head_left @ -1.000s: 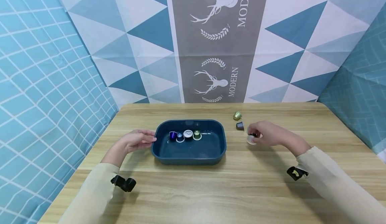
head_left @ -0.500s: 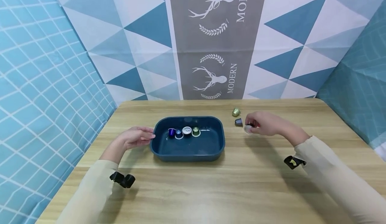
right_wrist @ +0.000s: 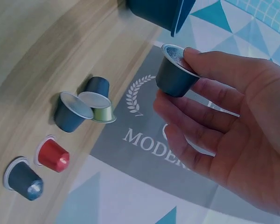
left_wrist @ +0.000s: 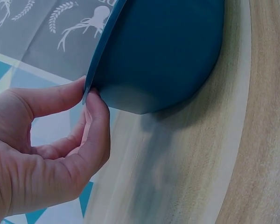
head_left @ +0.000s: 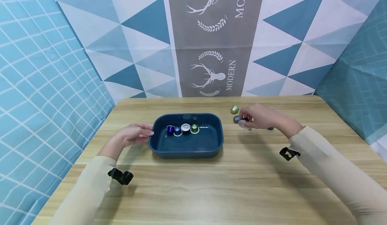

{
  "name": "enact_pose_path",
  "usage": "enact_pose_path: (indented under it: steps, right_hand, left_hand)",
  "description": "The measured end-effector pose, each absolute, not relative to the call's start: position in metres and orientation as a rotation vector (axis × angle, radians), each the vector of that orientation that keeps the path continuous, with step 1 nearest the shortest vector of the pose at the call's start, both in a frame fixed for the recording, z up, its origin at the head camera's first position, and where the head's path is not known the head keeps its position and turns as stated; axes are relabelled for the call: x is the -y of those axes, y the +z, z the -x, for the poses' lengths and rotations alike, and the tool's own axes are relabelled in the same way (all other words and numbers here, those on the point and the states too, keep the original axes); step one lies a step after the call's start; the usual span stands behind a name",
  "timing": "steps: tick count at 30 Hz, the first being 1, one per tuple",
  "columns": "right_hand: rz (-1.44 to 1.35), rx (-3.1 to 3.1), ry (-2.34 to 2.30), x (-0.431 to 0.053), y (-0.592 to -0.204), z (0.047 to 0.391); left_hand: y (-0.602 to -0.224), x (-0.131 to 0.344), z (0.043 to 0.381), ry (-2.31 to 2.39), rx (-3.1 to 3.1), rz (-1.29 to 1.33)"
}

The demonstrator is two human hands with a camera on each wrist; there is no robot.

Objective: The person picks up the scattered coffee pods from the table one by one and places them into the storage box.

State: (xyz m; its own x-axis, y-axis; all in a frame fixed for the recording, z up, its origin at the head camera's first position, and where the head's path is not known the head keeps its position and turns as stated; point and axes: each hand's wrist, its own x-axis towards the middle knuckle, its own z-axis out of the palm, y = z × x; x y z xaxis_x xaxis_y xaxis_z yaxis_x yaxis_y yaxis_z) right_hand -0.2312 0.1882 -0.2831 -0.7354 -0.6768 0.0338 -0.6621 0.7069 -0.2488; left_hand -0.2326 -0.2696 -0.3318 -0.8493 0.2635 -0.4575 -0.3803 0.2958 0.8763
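Observation:
In the head view my left hand [head_left: 133,135] is at the left end of a dark blue tray [head_left: 185,155]. The left wrist view shows its thumb and fingers pinching the tray's rim [left_wrist: 101,60]. Several coffee capsules lie inside, among them a purple one [head_left: 170,129] and a green one [head_left: 195,128]. Right of the tray, my right hand [head_left: 261,115] holds a dark coffee capsule [right_wrist: 177,77] between thumb and fingers, its foil lid facing the thumb. The held capsule is off the table.
Loose capsules lie on the wooden table beyond the right hand: a red one [right_wrist: 53,155], a dark one with a shiny tip [right_wrist: 24,179], a dark blue-grey one [right_wrist: 72,113] and a green one [right_wrist: 102,115]. A patterned cloth wall [head_left: 211,43] rises behind the table.
My right hand has moved left and farther back with the dark capsule, uncovering another capsule under the wrist. The left hand stays at the tray. The head view has tilted slightly.

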Motion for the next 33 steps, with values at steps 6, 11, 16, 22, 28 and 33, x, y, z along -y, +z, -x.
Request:
enact_pose_path:
  steps: [6, 11, 16, 22, 28, 33]
  right_hand:
    - [1.147, -2.823, -0.337, -0.180, -0.274, 0.236]
    - [1.147, -2.802, -0.271, -0.175, -0.270, 0.238]
    - [1.146, -2.790, -0.239, -0.167, -0.266, 0.240]
    - [1.126, -2.790, -0.209, -0.158, -0.261, 0.241]
    - [1.112, -2.771, -0.206, -0.151, -0.256, 0.242]
    - [1.138, -2.764, -0.224, -0.146, -0.253, 0.244]
  left_hand:
    - [-0.331, 0.271, 0.235, 1.603, -2.031, 0.101]
    - [-0.335, 0.272, 0.234, 1.598, -2.031, 0.096]
    - [-0.336, 0.273, 0.233, 1.595, -2.041, 0.102]
    - [-0.333, 0.273, 0.232, 1.592, -2.050, 0.111]
    - [-0.333, 0.272, 0.232, 1.591, -2.056, 0.115]
    - [-0.333, 0.271, 0.233, 1.596, -2.056, 0.116]
